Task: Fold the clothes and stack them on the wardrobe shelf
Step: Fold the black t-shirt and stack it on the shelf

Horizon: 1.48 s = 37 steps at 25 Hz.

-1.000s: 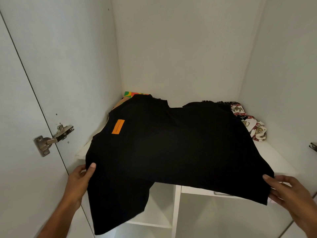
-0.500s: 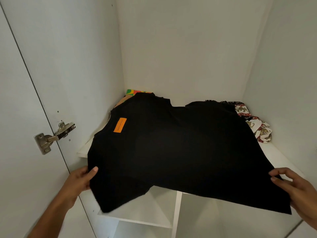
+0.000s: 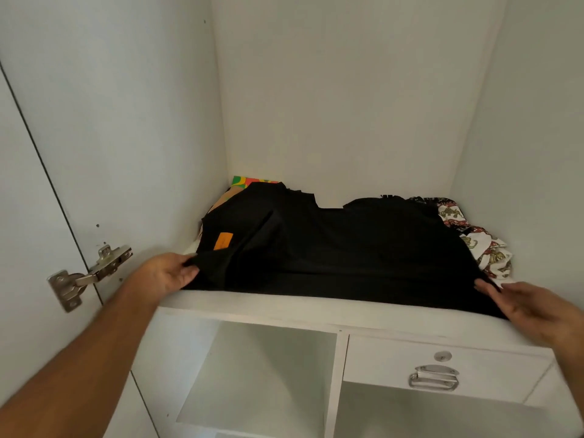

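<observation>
Black shirt (image 3: 347, 248) pinched by both hands (image 3: 170, 273) covers shelf (image 3: 284, 306), patterned clothes (image 3: 486, 248) beside.

The colourful garment (image 3: 252, 181) at the shelf's back left is mostly covered by the black shirt (image 3: 347, 248) — the orange label's (image 3: 223, 241) lettering cannot be read.
</observation>
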Each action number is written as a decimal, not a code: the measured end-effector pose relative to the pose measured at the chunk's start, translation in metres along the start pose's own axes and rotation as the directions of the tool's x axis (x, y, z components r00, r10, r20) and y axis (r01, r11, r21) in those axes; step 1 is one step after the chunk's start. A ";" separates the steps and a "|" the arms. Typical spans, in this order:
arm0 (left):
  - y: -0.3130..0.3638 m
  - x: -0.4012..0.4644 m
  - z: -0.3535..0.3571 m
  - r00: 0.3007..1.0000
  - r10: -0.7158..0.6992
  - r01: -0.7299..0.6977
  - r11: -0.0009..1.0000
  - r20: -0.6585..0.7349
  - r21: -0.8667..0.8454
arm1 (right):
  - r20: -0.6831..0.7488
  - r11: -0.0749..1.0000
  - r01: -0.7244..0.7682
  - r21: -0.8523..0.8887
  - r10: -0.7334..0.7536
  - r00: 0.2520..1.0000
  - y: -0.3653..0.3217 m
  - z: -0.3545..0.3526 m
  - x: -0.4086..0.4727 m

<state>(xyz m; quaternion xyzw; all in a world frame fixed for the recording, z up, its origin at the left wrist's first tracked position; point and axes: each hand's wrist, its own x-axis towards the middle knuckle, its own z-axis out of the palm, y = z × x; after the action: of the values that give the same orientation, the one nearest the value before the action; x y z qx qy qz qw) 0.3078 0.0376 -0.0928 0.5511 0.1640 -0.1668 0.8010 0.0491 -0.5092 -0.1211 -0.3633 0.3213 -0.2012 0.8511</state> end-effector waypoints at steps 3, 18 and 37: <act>-0.003 0.020 0.008 0.999 -0.033 0.032 0.999 -0.035 -0.025 | -0.079 0.989 -0.011 -0.148 -0.001 0.997 -0.004 0.010 -0.005; -0.043 -0.004 -0.026 0.706 0.599 -0.499 0.045 0.376 0.865 | 0.411 -0.438 0.196 -0.877 -0.476 0.777 0.023 -0.010 -0.025; -0.017 0.023 -0.014 0.852 0.494 -0.065 -0.230 0.174 0.971 | 0.252 -0.398 0.045 -0.916 -0.486 0.837 -0.024 0.030 0.021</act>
<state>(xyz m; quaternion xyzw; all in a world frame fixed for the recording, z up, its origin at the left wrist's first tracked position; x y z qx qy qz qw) 0.3199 0.0433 -0.1222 0.9947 -0.0387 0.0406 0.0858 0.0824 -0.5225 -0.0955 -0.9244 0.3579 -0.1136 0.0671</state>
